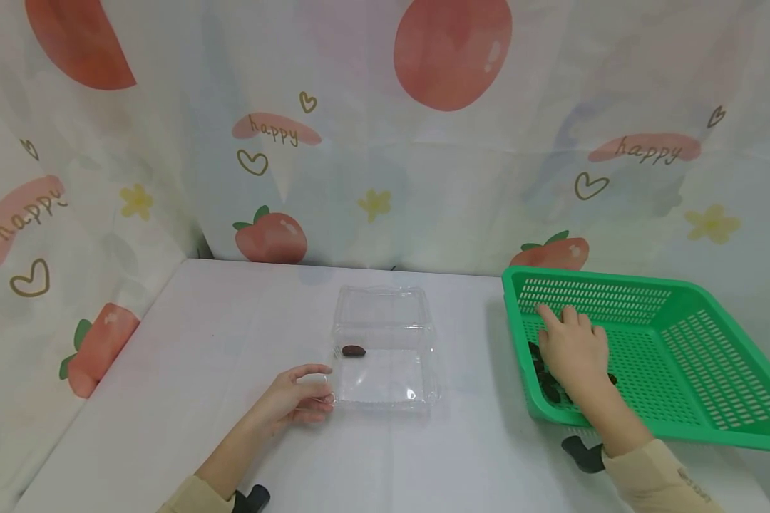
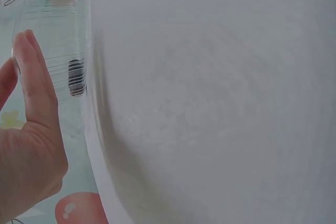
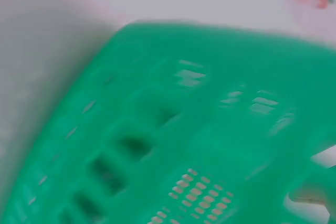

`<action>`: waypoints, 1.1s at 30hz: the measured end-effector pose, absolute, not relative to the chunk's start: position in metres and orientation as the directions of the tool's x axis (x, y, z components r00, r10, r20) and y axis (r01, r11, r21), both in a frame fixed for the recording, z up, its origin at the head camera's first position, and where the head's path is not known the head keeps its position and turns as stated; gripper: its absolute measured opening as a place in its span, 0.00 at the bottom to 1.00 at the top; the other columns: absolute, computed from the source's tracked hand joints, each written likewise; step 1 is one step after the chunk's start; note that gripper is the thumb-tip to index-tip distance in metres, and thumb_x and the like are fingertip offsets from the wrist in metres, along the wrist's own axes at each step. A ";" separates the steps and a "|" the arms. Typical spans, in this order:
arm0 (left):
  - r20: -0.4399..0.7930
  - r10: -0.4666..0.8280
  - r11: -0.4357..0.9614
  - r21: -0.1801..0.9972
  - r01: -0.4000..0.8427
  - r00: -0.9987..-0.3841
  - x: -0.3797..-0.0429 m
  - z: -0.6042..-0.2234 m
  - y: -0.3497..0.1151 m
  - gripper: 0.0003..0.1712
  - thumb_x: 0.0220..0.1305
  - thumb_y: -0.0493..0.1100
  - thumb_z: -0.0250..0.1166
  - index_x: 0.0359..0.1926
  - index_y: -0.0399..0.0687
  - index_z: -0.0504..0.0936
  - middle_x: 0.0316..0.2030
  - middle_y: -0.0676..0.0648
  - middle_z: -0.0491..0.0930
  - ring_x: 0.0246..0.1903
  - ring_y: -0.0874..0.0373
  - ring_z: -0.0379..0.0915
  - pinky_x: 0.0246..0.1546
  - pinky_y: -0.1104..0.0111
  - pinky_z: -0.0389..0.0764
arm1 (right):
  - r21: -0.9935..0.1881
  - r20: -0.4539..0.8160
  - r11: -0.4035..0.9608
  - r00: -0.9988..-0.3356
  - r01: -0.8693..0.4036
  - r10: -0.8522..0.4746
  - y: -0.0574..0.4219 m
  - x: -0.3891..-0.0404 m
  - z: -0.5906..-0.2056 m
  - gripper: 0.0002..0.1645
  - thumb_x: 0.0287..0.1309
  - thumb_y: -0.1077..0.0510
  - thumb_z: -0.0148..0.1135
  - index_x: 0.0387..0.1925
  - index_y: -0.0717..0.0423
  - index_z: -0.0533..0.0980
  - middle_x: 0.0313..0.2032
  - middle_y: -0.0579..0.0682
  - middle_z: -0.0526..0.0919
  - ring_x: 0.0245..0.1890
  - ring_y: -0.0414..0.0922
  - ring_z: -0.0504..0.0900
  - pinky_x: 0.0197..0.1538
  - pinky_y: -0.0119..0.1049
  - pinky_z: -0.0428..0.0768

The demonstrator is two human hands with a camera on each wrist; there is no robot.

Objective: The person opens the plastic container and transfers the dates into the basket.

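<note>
A clear plastic clamshell box (image 1: 385,377) stands with its lid raised behind on the white table. Inside, near its left wall, lies one dark brown oval piece (image 1: 353,351) resembling a dried date. My left hand (image 1: 298,399) pinches the box's left rim between thumb and fingers; the left wrist view shows this hand (image 2: 34,124) and the ribbed side wall. Over at the right, my right hand (image 1: 574,353) is inside a green basket (image 1: 680,370), above several similar brown pieces (image 1: 547,385). Its fingers spread loosely forward; nothing shows in them, and the palm side is hidden.
The basket has perforated walls and a raised rim (image 1: 734,442). White cloth covers the table (image 1: 231,342), and a fruit-patterned curtain (image 1: 334,178) hangs behind it. In the blurred right wrist view, the basket's wall (image 3: 157,103) hides most of the hand.
</note>
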State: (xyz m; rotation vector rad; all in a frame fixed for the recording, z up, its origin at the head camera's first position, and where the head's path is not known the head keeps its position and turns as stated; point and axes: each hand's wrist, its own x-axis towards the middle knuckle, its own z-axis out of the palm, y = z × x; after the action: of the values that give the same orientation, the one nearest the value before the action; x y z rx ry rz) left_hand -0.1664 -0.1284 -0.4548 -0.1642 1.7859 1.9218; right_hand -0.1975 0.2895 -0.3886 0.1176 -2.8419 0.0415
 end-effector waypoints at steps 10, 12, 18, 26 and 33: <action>-0.429 0.259 0.001 0.896 -0.444 -0.865 -0.166 -0.455 -0.128 0.30 0.56 0.39 0.65 0.59 0.38 0.66 0.29 0.45 0.82 0.29 0.54 0.81 0.31 0.65 0.82 | -0.056 0.538 0.969 -0.825 -0.241 -0.174 0.235 -0.192 -0.377 0.18 0.52 0.60 0.62 0.47 0.54 0.73 0.34 0.59 0.73 0.32 0.56 0.71 0.32 0.52 0.71; -0.430 0.256 0.000 0.896 -0.445 -0.866 -0.167 -0.455 -0.127 0.30 0.56 0.39 0.65 0.59 0.38 0.66 0.29 0.45 0.82 0.28 0.54 0.81 0.30 0.65 0.82 | -0.044 0.550 0.963 -0.812 -0.265 -0.198 0.223 -0.192 -0.378 0.18 0.51 0.59 0.63 0.46 0.54 0.74 0.34 0.58 0.74 0.31 0.56 0.72 0.32 0.51 0.72; -0.432 0.250 0.002 0.895 -0.445 -0.867 -0.168 -0.455 -0.126 0.29 0.56 0.39 0.64 0.59 0.38 0.66 0.29 0.44 0.82 0.28 0.54 0.81 0.30 0.65 0.82 | -0.038 0.441 0.958 -0.865 -0.284 -0.239 0.187 -0.193 -0.384 0.20 0.53 0.55 0.63 0.49 0.52 0.73 0.34 0.56 0.74 0.32 0.52 0.72 0.32 0.46 0.73; -0.427 0.242 0.000 0.898 -0.441 -0.871 -0.168 -0.456 -0.125 0.29 0.56 0.37 0.64 0.58 0.37 0.67 0.28 0.44 0.82 0.27 0.55 0.81 0.29 0.66 0.82 | -0.040 0.326 0.936 -0.890 -0.350 -0.319 0.137 -0.197 -0.401 0.21 0.54 0.53 0.63 0.51 0.48 0.72 0.33 0.51 0.72 0.31 0.48 0.71 0.35 0.42 0.73; -0.423 0.244 0.000 0.900 -0.436 -0.873 -0.168 -0.457 -0.125 0.29 0.56 0.37 0.64 0.58 0.36 0.66 0.27 0.44 0.82 0.27 0.55 0.81 0.29 0.66 0.82 | -0.005 0.287 0.901 -0.864 -0.434 -0.414 0.107 -0.201 -0.423 0.22 0.52 0.52 0.64 0.51 0.45 0.73 0.34 0.49 0.72 0.32 0.47 0.71 0.36 0.40 0.72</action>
State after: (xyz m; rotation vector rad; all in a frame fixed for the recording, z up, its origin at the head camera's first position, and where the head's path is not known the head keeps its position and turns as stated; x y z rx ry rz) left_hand -0.1683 -0.1253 -0.4569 -0.1973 1.8166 1.9239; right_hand -0.2008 0.1066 -0.4234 0.6347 -2.7855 0.1004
